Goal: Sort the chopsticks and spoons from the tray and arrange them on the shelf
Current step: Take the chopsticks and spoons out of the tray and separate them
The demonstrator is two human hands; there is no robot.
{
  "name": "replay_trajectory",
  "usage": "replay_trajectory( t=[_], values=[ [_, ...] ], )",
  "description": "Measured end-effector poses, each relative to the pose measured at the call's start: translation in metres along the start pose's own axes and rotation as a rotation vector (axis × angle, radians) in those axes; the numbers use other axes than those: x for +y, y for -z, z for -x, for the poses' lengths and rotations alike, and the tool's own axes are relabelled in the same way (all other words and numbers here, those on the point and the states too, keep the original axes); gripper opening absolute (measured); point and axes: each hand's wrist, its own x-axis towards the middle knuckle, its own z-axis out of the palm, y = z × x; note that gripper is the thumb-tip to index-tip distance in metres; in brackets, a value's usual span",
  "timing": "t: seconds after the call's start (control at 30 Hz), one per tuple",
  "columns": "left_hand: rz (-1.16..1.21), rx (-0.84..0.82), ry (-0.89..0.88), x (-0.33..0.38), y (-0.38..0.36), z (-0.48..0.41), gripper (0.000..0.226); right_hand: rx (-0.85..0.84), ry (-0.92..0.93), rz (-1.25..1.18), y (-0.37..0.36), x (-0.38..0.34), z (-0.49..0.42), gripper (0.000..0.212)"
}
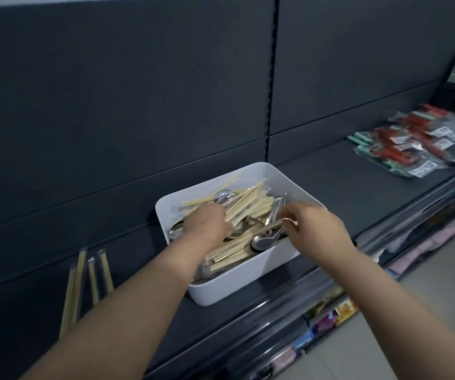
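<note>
Left hand [207,223] lies among chopsticks [251,204] in the tray [275,260], grip hidden; right hand [315,224] pinches one pair [270,226].

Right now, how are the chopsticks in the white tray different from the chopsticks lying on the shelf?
The chopsticks in the tray are many, heaped and crossing; the chopsticks on the shelf are few, side by side. The chopsticks in the tray are mixed with metal spoons; the chopsticks on the shelf lie alone. The left hand and right hand reach the tray ones, not the shelf ones. Both look pale and clear-wrapped.
</note>
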Motion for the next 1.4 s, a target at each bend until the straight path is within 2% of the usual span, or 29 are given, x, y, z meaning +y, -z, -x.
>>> replay_trajectory(
  t=[0.07,0.17,0.3,0.43,0.63,0.8,0.9,1.0,1.07,1.13,1.27,1.4],
  values=[
    [-0.116,-0.03,0.003,0.006,-0.003,-0.008,0.028,0.012,-0.001,-0.029,-0.001,0.006,-0.012,0.022],
    [-0.214,-0.017,-0.043,0.01,-0.008,-0.014,0.015,-0.023,0.05,-0.051,-0.007,0.012,-0.034,0.023],
    [0.019,0.072,0.083,0.003,0.003,-0.023,0.017,-0.084,0.148,-0.031,-0.011,0.014,-0.074,0.026],
    [0.367,0.243,0.267,-0.004,0.014,-0.023,0.016,-0.216,0.31,0.005,-0.022,0.007,-0.105,0.029],
    [0.58,0.393,0.374,-0.008,0.015,-0.007,0.011,-0.402,0.624,0.095,-0.05,-0.025,-0.133,0.026],
    [0.732,0.506,0.412,-0.011,0.015,0.004,0.016,-0.309,0.792,0.248,-0.049,-0.034,-0.139,0.026],
    [0.855,0.661,0.413,-0.011,0.024,0.007,0.019,-0.259,0.705,0.218,-0.036,-0.03,-0.144,0.026],
    [1.015,0.892,0.428,-0.018,0.041,0.011,0.019,-0.169,0.538,0.046,-0.015,-0.032,-0.149,0.018],
    [1.085,0.981,0.493,-0.032,0.054,0.017,0.02,-0.222,0.44,-0.134,-0.007,-0.044,-0.147,0.017],
    [1.131,0.951,0.589,-0.051,0.062,0.028,0.02,-0.362,0.365,-0.376,-0.008,-0.068,-0.135,0.021],
    [1.11,0.697,0.734,-0.1,0.056,0.071,0.023,-0.527,0.262,-0.71,-0.03,-0.134,-0.09,0.029],
    [0.956,0.45,0.826,-0.157,0.032,0.118,0.023,-0.639,0.234,-0.816,-0.054,-0.199,-0.044,0.032]
  ],
)
